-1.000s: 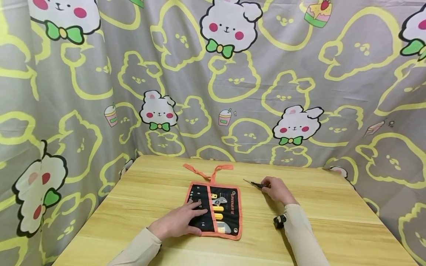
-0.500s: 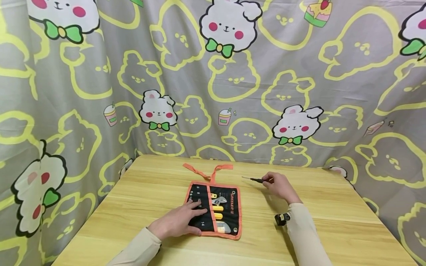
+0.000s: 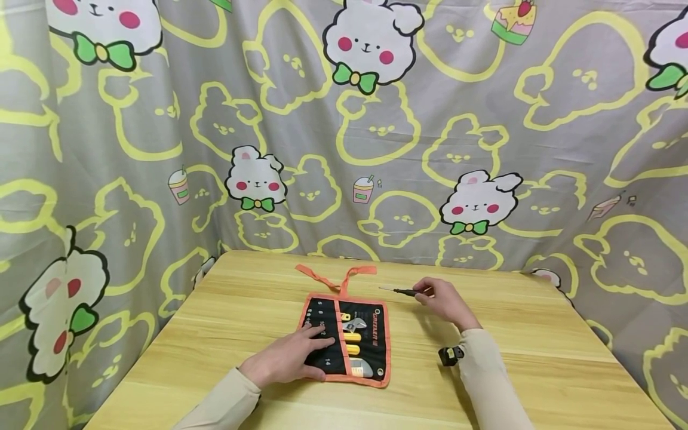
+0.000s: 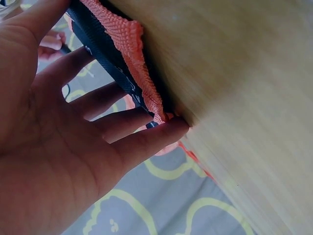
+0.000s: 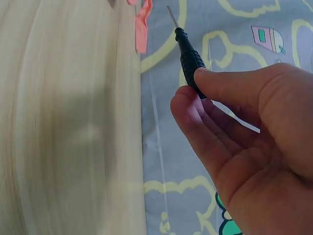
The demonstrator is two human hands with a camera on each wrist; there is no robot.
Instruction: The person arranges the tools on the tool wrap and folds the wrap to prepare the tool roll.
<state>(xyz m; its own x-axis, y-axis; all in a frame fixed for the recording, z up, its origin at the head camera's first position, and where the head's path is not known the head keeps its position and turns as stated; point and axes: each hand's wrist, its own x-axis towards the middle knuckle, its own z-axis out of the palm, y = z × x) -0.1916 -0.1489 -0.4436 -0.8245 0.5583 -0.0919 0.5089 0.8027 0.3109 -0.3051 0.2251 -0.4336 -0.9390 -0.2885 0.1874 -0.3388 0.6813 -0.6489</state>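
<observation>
A black-handled screwdriver (image 3: pixel 406 292) with a thin metal shaft is pinched by its handle end between the thumb and fingers of my right hand (image 3: pixel 443 300). Its tip points left, toward the area just beyond the pouch's upper right corner. My left hand (image 3: pixel 287 357) rests with spread fingers on the left part of a black tool pouch (image 3: pixel 371 352) with orange trim. In the left wrist view, the fingertips lie along the pouch's orange edge (image 4: pixel 139 68). Pockets of the pouch hold an adjustable wrench (image 3: pixel 355 325), yellow handles (image 3: pixel 352 337) and a grey-and-yellow tool (image 3: pixel 361 368).
The pouch lies flat on a wooden table (image 3: pixel 537 358). Its orange tie straps (image 3: pixel 344 279) stretch toward the back edge. A patterned curtain (image 3: pixel 387 179) hangs behind and beside the table. A small black camera (image 3: pixel 450 356) sits at my right wrist.
My right hand first lifts slightly to the right, then comes back left with the screwdriver, whose shaft has swung to nearly level. The left hand and pouch stay put.
</observation>
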